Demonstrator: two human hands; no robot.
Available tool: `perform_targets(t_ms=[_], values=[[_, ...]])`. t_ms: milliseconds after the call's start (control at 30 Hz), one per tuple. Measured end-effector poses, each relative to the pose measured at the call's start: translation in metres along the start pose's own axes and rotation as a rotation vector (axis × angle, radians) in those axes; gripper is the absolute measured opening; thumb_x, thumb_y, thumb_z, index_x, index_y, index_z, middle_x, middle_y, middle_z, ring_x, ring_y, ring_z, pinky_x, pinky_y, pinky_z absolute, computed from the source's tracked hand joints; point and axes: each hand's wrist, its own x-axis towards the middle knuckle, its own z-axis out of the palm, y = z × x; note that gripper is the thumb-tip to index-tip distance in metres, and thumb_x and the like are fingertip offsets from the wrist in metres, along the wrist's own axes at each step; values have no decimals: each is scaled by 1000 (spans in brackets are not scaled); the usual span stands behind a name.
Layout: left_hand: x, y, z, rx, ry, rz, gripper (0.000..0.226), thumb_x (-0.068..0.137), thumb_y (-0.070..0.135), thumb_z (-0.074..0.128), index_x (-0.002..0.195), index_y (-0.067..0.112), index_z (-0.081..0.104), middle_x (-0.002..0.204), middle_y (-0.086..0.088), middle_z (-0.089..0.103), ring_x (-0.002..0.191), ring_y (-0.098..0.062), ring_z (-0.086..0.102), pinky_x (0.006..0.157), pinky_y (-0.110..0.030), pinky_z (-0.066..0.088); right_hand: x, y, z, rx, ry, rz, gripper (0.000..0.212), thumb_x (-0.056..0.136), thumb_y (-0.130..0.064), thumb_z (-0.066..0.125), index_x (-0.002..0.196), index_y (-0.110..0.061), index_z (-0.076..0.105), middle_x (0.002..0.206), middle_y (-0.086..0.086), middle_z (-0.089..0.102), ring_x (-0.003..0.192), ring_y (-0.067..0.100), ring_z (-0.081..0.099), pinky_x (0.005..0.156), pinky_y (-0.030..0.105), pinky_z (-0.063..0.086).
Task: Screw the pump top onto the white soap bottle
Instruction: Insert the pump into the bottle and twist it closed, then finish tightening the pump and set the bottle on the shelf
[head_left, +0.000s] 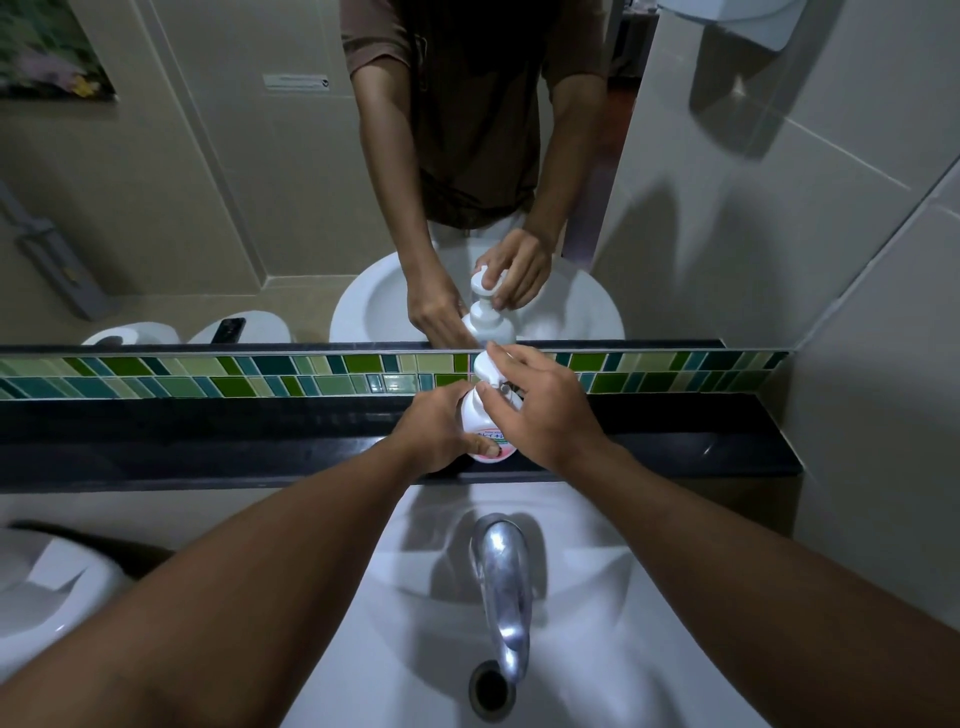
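The white soap bottle (480, 422) with a pink label stands upright on the black ledge (208, 441) behind the sink. My left hand (436, 428) wraps around its body from the left. The white pump top (485, 365) sits on the bottle's neck, and my right hand (540, 405) grips it from the right with fingertips at the collar. The mirror above repeats both hands and the bottle. The thread under the collar is hidden by my fingers.
A white sink (426, 623) with a chrome tap (501, 582) and drain (491, 686) lies below the ledge. A green mosaic tile strip (208, 376) runs under the mirror (208, 182). A tiled wall (857, 260) closes the right side. Another white basin (47, 587) sits at left.
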Motion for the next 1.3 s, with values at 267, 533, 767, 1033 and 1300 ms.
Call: perform_targets(t_ms=[267,533,767,1033,1300], values=[[-1,1,0,-1,-8,-6,61,52,32,100,102,34,66,101,9,74,94,-17,68,91,-40,56,1,-1,-2,22,-19,-2,47,89,-18,71,132,0,66,126,16,70,108,29,68,94,42,56],[-2,3,-1,30,-5,-6,61,56,31,99,107,29,65,103,5,73,95,-20,67,87,-36,54,-8,-1,-5,14,-50,57,71,89,-35,71,147,-2,49,141,15,61,125,29,61,102,41,52],[-4,2,0,25,5,5,71,61,32,97,123,21,64,114,0,72,104,-23,64,89,-35,50,-31,15,5,3,-256,375,85,84,-47,59,157,-10,36,159,7,46,143,25,44,115,44,40],[-6,4,10,33,35,-14,69,66,34,94,124,21,59,117,0,69,100,-21,60,83,-29,45,-33,18,7,28,-314,339,65,96,-28,67,153,-9,44,154,11,52,139,30,50,114,42,41],[-9,5,13,-32,8,0,70,72,21,91,132,19,53,120,1,65,103,-19,58,85,-26,41,-35,13,7,7,-352,365,72,97,-40,59,156,-5,36,160,14,44,143,32,46,115,46,40]])
